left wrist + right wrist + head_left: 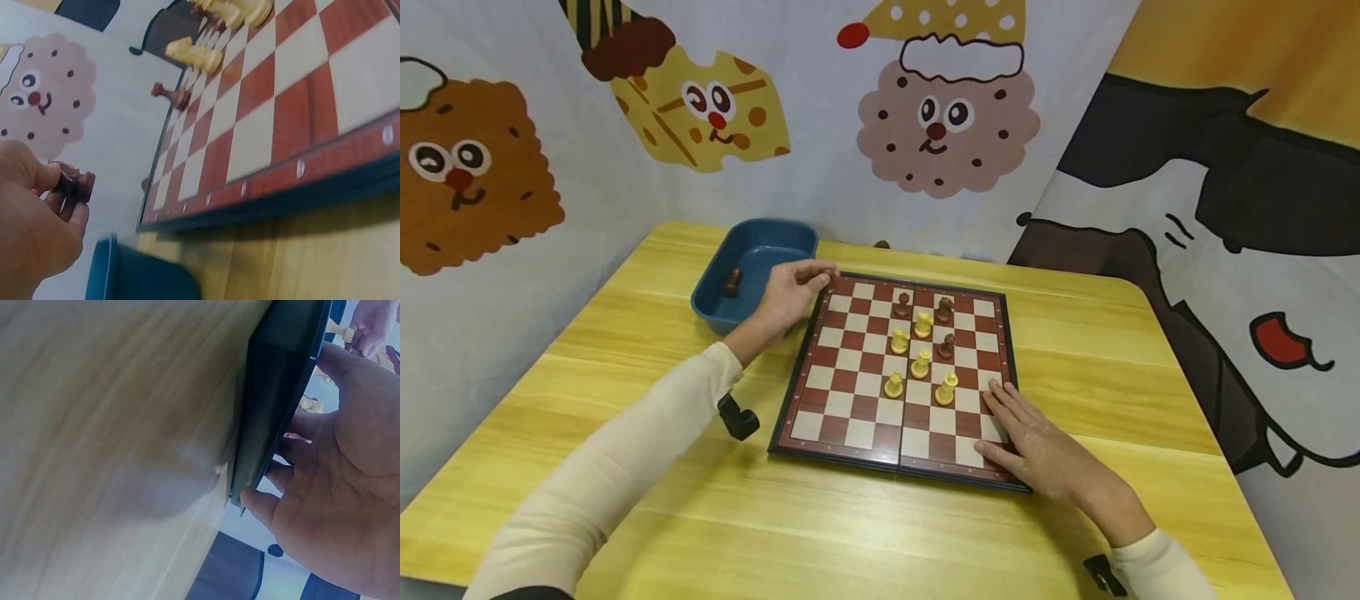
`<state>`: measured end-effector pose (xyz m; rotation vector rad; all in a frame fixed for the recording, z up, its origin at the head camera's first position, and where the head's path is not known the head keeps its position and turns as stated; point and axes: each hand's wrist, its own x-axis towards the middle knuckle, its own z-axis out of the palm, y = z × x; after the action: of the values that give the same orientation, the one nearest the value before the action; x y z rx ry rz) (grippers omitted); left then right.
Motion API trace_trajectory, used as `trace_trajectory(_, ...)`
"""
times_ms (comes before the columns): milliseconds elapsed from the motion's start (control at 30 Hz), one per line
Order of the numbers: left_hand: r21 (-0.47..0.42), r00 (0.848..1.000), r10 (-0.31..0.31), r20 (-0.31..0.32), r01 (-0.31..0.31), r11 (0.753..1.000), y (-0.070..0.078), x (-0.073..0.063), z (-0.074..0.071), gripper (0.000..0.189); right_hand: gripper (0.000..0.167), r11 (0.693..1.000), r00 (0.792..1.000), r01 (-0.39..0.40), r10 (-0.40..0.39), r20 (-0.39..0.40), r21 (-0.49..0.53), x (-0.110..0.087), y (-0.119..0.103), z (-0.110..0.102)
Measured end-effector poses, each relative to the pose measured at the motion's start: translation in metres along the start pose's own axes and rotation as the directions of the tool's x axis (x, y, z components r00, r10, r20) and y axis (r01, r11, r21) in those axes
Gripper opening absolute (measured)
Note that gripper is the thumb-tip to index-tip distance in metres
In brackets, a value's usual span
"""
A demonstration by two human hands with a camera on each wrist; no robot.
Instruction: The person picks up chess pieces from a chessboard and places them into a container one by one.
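Observation:
My left hand (pixel 784 297) is over the far left corner of the chessboard (pixel 807 425), beside the blue basin (pixel 775 250). In the left wrist view its fingers pinch a dark brown chess piece (pixel 77 184), partly hidden by the thumb and fingers. My right hand (pixel 1041 450) rests on the board's near right edge, fingers spread and fairly straight. Several cream-yellow pieces stand around the board's middle, among them a yellow piece (pixel 946 389) nearest the right hand. Three dark pieces stand farther back, including a dark pawn (pixel 902 305).
One dark chess piece (pixel 732 282) lies inside the basin at the left. The wooden table (pixel 760 533) extends around the board. Behind it hangs a white cloth (pixel 820 150) printed with cartoon figures.

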<state>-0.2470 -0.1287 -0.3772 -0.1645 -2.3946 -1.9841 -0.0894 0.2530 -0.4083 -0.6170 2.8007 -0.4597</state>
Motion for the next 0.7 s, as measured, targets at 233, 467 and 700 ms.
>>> trace_trajectory(233,0.008,0.999,-0.007,-0.041,0.007,1.000,-0.009,-0.004,-0.027,0.028,0.086,1.000,1.000,-0.023,0.023,0.020,0.002,-0.003,-0.001,0.005)
trace_trajectory(467,0.009,0.992,0.000,-0.127,0.001,1.000,-0.009,-0.004,-0.050,0.027,0.085,1.000,0.999,-0.019,0.018,0.033,0.013,-0.002,-0.001,0.004)
trace_trajectory(700,0.023,0.981,0.005,-0.194,-0.001,1.000,0.000,-0.002,-0.065,0.035,0.082,1.000,1.000,0.003,-0.003,0.023,0.017,0.000,-0.001,0.000)
